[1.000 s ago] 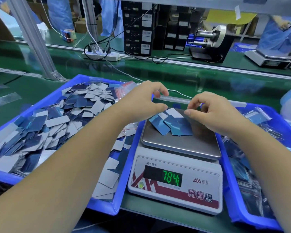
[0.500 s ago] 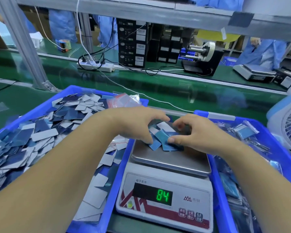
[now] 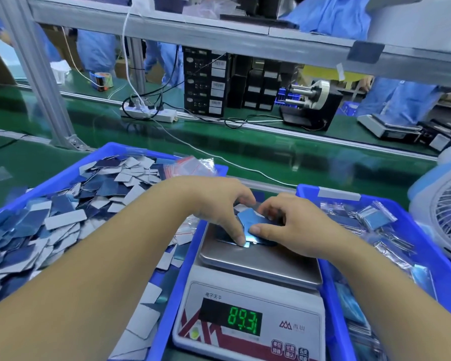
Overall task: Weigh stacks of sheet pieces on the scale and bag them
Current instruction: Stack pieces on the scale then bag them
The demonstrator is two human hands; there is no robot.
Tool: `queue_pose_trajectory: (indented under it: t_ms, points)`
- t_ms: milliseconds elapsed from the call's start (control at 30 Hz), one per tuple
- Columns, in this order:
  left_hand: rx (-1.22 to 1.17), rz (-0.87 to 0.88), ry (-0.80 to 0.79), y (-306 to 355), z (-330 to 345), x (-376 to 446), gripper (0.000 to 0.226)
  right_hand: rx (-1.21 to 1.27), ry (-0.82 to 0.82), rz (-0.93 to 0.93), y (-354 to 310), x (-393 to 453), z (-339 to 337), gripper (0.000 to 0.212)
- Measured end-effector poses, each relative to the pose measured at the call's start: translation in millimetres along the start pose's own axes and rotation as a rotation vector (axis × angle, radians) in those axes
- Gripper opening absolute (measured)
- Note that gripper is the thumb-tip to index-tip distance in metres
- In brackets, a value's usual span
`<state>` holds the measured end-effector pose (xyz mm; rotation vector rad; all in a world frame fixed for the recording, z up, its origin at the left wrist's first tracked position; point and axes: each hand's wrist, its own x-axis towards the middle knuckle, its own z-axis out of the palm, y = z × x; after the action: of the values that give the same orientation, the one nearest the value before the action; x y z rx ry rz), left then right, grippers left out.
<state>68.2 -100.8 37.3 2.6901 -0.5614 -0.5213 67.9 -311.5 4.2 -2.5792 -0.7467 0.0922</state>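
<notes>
Head view looks down on both my hands meeting over the scale's steel pan (image 3: 258,264). My left hand (image 3: 219,204) has its fingers curled down onto the small stack of blue sheet pieces (image 3: 253,225), its thumb pressing the near edge of the stack; my right hand (image 3: 294,222) grips the same stack from the other side, thumb on the near edge and fingers bent over the far edge. The stack lies on the far half of the pan, between the two hands. Just below my hands the scale (image 3: 248,321) shows green digits on its display (image 3: 242,319), reading about 89.3. To the left of my left hand a blue bin (image 3: 63,175) holds a loose heap of blue and white sheet pieces (image 3: 63,217), with a few clear zip bags (image 3: 190,165) at its far corner. To the right of my right hand a second blue bin (image 3: 331,295) holds filled bags (image 3: 375,217). A white fan (image 3: 445,217) stands just beyond that bin. Past my hands the green counter (image 3: 284,152) carries a power strip (image 3: 149,113), black boxes (image 3: 206,92), a tape dispenser (image 3: 310,105) and another scale (image 3: 385,126).
</notes>
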Motion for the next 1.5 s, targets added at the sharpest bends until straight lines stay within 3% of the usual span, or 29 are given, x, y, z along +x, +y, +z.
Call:
queue_pose_trajectory:
  t_ms: [767, 1333, 1500]
  points:
    - [0.16, -0.209, -0.031, 3, -4, 2, 0.073, 0.104, 0.042, 0.046, -5, -1, 6, 0.025]
    - [-0.071, -0.053, 0.25, 8, 19, -21, 0.055, 0.288, 0.083, -0.037, -6, -2, 3, 0.025]
    - [-0.202, 0.069, 0.333, 6, 24, -26, 0.05, 0.358, 0.121, -0.11, -9, -4, -1, 0.03]
